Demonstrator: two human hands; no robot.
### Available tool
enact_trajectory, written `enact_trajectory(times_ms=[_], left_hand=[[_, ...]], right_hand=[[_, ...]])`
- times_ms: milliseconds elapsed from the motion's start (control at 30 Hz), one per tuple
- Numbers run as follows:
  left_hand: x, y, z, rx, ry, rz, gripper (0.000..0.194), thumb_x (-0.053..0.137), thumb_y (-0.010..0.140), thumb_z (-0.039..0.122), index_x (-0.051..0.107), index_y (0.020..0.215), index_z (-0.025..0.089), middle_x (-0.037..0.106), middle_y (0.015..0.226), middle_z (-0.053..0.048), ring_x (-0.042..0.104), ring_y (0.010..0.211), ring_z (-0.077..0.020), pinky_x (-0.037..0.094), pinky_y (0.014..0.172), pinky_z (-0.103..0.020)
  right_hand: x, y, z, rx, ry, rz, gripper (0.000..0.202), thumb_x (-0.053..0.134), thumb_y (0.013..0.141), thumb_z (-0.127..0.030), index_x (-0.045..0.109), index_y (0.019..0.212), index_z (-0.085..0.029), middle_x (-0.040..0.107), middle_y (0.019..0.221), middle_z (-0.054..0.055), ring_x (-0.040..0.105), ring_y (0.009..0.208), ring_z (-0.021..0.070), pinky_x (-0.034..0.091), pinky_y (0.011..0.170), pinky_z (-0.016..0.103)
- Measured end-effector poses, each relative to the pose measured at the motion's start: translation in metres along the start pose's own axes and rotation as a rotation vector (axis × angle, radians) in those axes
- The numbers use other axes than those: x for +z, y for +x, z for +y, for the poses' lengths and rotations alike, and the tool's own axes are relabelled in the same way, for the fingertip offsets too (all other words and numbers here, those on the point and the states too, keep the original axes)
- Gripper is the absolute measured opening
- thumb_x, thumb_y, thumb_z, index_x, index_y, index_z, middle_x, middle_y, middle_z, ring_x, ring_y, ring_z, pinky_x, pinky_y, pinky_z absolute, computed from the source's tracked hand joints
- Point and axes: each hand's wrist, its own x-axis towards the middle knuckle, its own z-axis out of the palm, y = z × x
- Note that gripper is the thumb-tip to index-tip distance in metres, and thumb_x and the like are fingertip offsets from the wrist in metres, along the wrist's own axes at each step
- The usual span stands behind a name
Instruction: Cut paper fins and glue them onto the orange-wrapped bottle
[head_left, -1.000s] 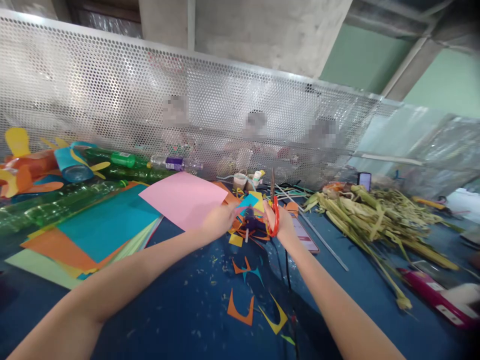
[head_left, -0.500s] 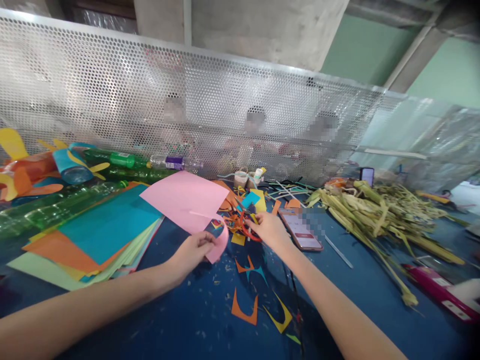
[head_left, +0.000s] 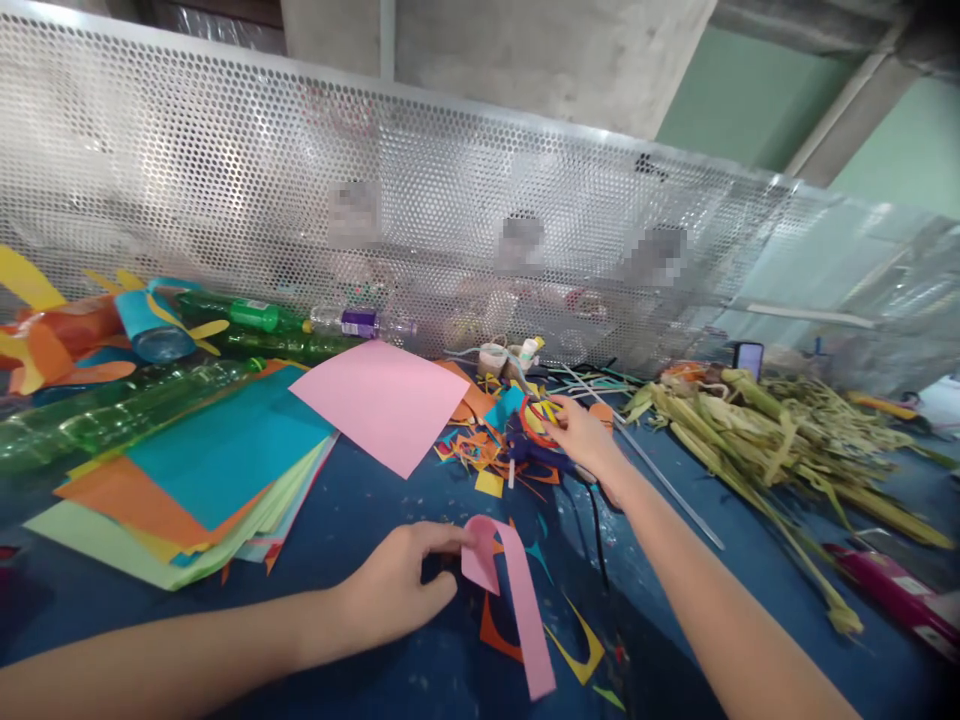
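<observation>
Presently, left hand (head_left: pixel 401 585) loosely spread, thumb clear of forefinger, fingertip at curled pink strip (head_left: pixel 526 610), near centre; firm hold unconfirmed. Right hand (head_left: pixel 589 440) grips red-handled scissors (head_left: pixel 537 440), farther right; pink sheet (head_left: pixel 382 405) far left. Step judged: laying strip down; next move calls for clean release

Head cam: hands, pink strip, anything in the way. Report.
Left hand open, at curled end of pink strip. Right hand gripping red-handled scissors. Orange scrap partly behind strip, yellow scrap beside it.
</observation>
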Motion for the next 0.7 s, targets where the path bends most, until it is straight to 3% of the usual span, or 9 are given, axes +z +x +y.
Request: enact_trajectory(times_ms=[133,300,467,700], left_hand=[[0.001,0.006,-0.005,-0.026,-0.041,0.026,0.039,0.044,0.07,0.009,0.066,0.099,0.023,0.068,0.096,-0.001,0.062,0.088,-0.018,0.046,0.08,-0.026],[-0.003,0.008,-0.007,-0.001,0.004,0.089,0.021,0.049,0.08,0.024,0.069,0.089,0.023,0.064,0.084,-0.003,0.06,0.079,-0.0157,0.046,0.072,-0.024],[-0.003,0.005,-0.004,0.089,0.173,0.182,0.018,0.054,0.079,0.027,0.071,0.081,0.025,0.054,0.085,-0.005,0.054,0.079,-0.0154,0.045,0.069,-0.024],[0.0,0.001,-0.001,0.362,0.279,0.043,0.022,0.052,0.081,0.019,0.07,0.092,0.026,0.063,0.093,-0.005,0.054,0.091,-0.0173,0.042,0.084,-0.03]], right_hand=[[-0.009,0.024,0.023,-0.052,-0.053,-0.065,0.038,0.055,0.077,-0.016,0.052,0.116,-0.016,0.067,0.101,0.011,0.062,0.093,0.0227,0.044,0.079,0.031],[-0.01,0.05,0.033,-0.104,-0.114,-0.129,0.04,0.059,0.075,-0.009,0.055,0.114,-0.018,0.064,0.107,0.008,0.056,0.102,0.0221,0.04,0.089,0.033],[0.006,0.06,0.034,-0.055,-0.165,-0.202,0.028,0.051,0.087,-0.028,0.052,0.112,-0.016,0.055,0.112,0.008,0.056,0.095,0.0193,0.048,0.079,0.039],[0.02,0.052,0.035,-0.026,-0.214,-0.235,0.027,0.049,0.088,-0.029,0.052,0.112,-0.017,0.054,0.113,0.007,0.056,0.094,0.0185,0.048,0.078,0.038]])
